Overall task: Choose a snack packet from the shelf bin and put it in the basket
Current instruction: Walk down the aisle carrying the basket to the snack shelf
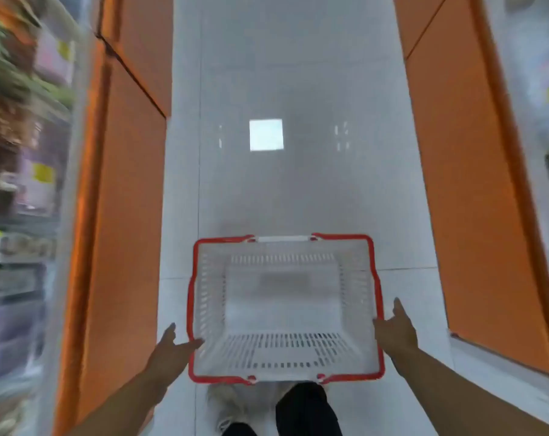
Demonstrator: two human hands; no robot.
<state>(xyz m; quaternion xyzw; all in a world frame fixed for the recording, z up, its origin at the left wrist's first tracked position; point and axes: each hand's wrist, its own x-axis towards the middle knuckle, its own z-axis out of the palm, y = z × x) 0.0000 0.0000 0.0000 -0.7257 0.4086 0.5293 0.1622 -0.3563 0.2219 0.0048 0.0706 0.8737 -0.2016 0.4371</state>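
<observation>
Red plastic is running all around the rim of a white basket (285, 309), and a person is holding that basket out in front, low over a shiny white floor (298, 89). The left hand (172, 347) is pressing flat against the left side with its fingers straight, and the right hand (396, 328) is pressing against the right side the same way, so both hands are opened out and squeezing the basket between them, not curling round it. The basket is looking empty inside. Orange shelf ends (128, 215) are standing on both sides of the aisle. The shelves on the left (21, 152) are showing only smeared colours, so the snack packets may be there, but I cannot pick out a bin or any one packet. To do this step well, the person should be keeping the basket level, slowing down, and turning to face the shelf bin. One hand will need to be free for picking, so the other should be taking a handle first.
</observation>
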